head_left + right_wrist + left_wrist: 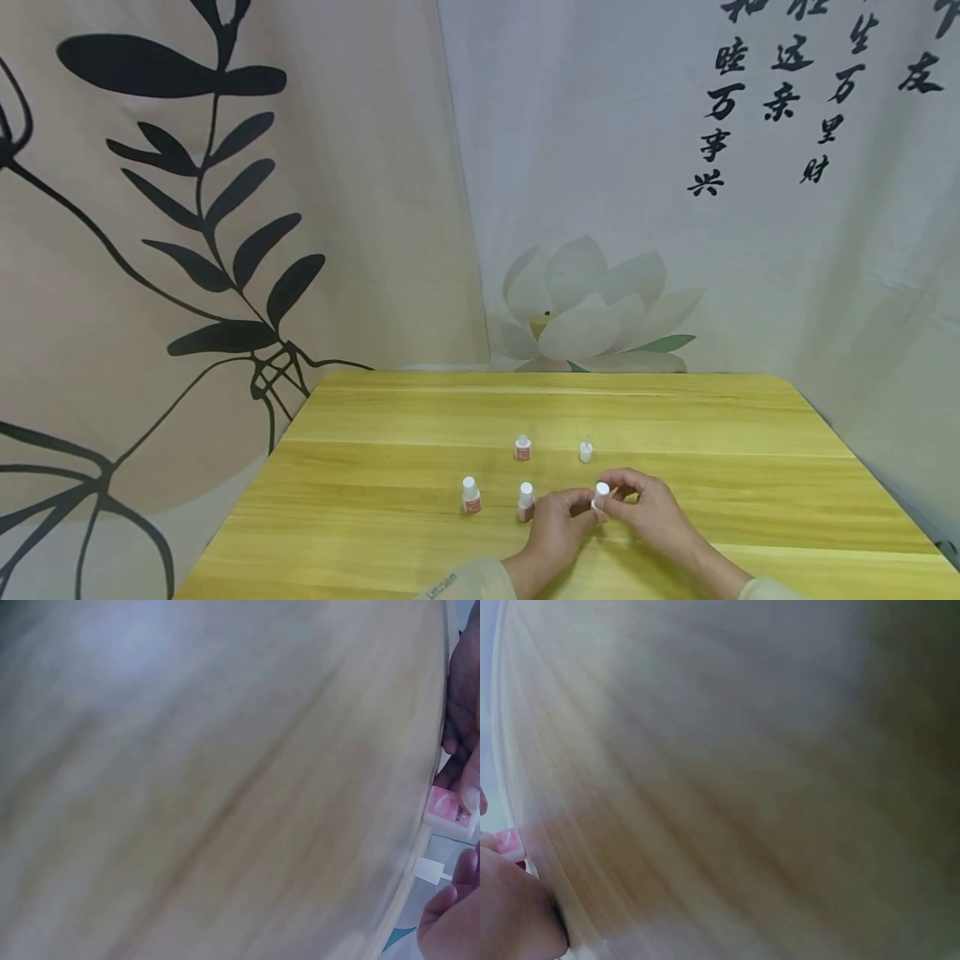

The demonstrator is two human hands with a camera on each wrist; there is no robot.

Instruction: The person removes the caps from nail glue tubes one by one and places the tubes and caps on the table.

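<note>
Over the table's near right part, both hands meet at a small white bottle point(602, 493) with a white cap; a pink label shows on it in the right wrist view. My left hand point(557, 529) holds the bottle low down, its thumb pressed against the label. From the right, my right hand point(652, 510) has thumb and index finger at the bottle's cap point(603, 488). Fingers cover much of the bottle. In the left wrist view only part of the hand point(517, 907) and a sliver of pink label point(508, 841) show.
Two capped bottles, one farther left point(471, 496) and one beside my left hand point(526, 502), stand on the wooden table point(360, 500). Behind them are a shorter bottle point(522, 450) with a translucent tip and a small white piece point(586, 452) with a thin upright stem.
</note>
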